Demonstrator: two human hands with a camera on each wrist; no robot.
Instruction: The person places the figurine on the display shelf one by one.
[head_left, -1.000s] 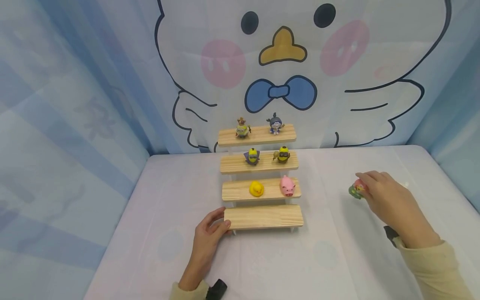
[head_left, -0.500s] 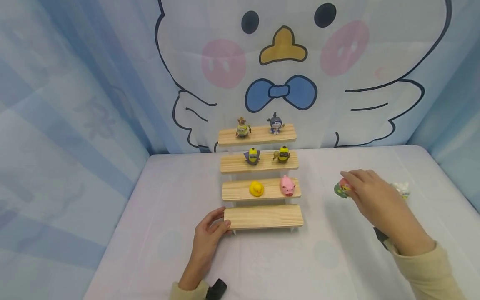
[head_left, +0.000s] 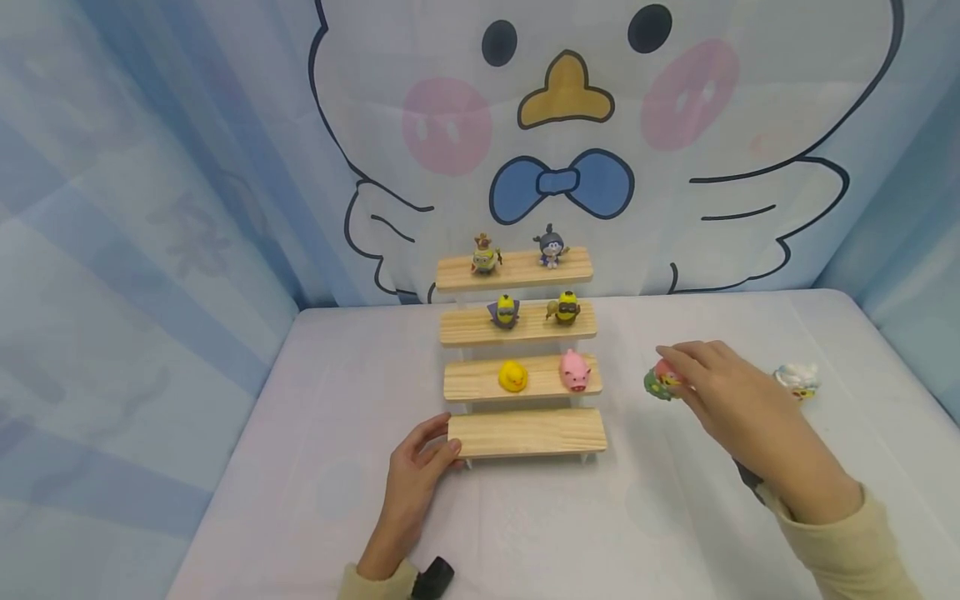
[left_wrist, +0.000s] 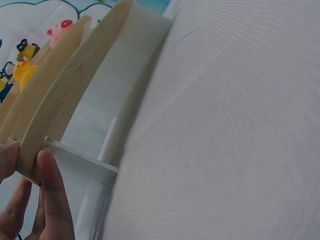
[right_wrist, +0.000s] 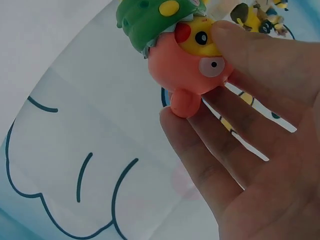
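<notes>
The head view looks forward and down from above the table (head_left: 337,517), taking in the whole stepped wooden shelf (head_left: 525,433) and both hands. The left wrist view sits very near the tabletop, looking along the shelf's lowest board (left_wrist: 70,95). The right wrist view looks up, close on the pink figure (right_wrist: 187,75), also visible from the head.

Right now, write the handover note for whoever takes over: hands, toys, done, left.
Left hand grips the left end of the bottom shelf, which is bare.
Right hand pinches the pink and green toy above the table, right of the stand.
Done: six figures stand on the three upper shelves.
Left: the held toy and the white toy on the table.
</notes>
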